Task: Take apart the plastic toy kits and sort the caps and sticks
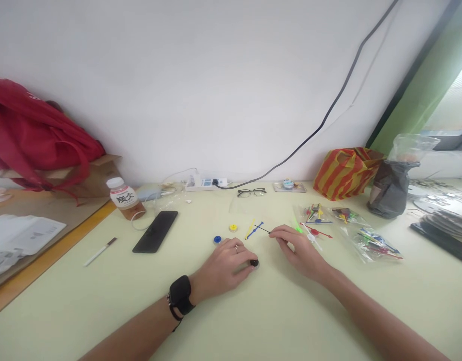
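My left hand (231,263), with a ring and a black watch, pinches a small black round piece (254,262) with a pale base, low on the table. Between the fingertips of my right hand (296,245) is a thin black plastic arrow (264,230), its free end pointing left. That end lies over or beside a blue plastic arrow (254,229), and a yellow arrow (249,228) lies close by. Beyond my left hand sit a blue round piece (218,239) and a yellow round piece (233,227).
Loose coloured arrows (315,231) and several clear bags of arrows (374,243) lie right. Farther back are glasses (251,192), a power strip (204,184) and a striped bag (343,173). Leftward lie a phone (156,231), a bottle (126,198) and a pen (100,251).
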Demonstrator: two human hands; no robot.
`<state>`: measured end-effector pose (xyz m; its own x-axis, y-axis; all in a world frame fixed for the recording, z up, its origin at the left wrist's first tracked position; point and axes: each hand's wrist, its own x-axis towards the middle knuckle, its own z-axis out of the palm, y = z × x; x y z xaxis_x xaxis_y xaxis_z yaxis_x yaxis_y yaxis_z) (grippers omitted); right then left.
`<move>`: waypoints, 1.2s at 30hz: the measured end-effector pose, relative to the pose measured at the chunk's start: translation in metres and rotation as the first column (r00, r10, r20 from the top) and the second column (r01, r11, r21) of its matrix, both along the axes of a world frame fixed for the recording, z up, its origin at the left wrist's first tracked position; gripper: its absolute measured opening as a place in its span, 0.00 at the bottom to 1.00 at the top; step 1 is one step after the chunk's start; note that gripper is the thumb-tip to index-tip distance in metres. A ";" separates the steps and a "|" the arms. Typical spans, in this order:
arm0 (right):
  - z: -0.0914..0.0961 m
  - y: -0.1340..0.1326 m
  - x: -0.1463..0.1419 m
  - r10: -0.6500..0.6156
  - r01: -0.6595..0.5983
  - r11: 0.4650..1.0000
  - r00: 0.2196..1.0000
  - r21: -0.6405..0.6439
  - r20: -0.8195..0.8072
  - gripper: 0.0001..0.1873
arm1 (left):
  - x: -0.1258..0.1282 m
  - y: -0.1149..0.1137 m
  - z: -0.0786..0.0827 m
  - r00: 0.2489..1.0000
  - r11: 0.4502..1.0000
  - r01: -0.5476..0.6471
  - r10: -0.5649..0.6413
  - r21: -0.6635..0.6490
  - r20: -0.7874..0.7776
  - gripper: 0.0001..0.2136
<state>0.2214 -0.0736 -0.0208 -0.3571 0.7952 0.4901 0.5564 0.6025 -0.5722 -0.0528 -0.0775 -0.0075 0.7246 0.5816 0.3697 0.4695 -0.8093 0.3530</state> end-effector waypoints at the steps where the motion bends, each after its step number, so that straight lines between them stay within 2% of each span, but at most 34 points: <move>1: 0.001 0.000 0.000 -0.003 0.003 1.000 1.000 -0.001 -0.016 0.15 | 0.000 0.000 0.001 0.999 0.999 0.019 -0.018 0.041 -0.027 0.07; 7: 0.004 -0.004 -0.005 -0.010 0.008 0.998 0.999 -0.054 -0.033 0.12 | 0.004 0.001 0.004 0.981 0.950 0.121 -0.071 0.288 -0.178 0.08; 11: 0.004 -0.006 -0.007 0.000 -0.002 0.998 1.000 -0.060 -0.029 0.11 | 0.005 0.001 0.005 0.968 0.911 0.174 -0.088 0.375 -0.237 0.10; 20: 0.010 -0.007 -0.005 -0.024 0.021 0.998 0.998 -0.052 -0.058 0.12 | 0.005 -0.001 0.008 0.963 0.900 0.238 -0.168 0.366 -0.212 0.11; 24: 0.011 -0.009 -0.005 -0.035 0.032 0.999 0.998 -0.042 -0.061 0.11 | 0.005 0.001 0.008 0.957 0.893 0.250 -0.169 0.373 -0.237 0.12; 36: 0.015 -0.011 -0.006 -0.046 0.047 0.999 0.995 0.011 -0.084 0.14 | 0.007 0.004 0.003 0.980 0.932 0.157 -0.105 0.327 -0.170 0.12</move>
<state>0.2153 -0.0847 -0.0058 -0.2771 0.8035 0.5269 0.5345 0.5845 -0.6104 -0.0460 -0.0738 -0.0046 0.8468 0.3374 0.4112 0.3771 -0.9260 -0.0166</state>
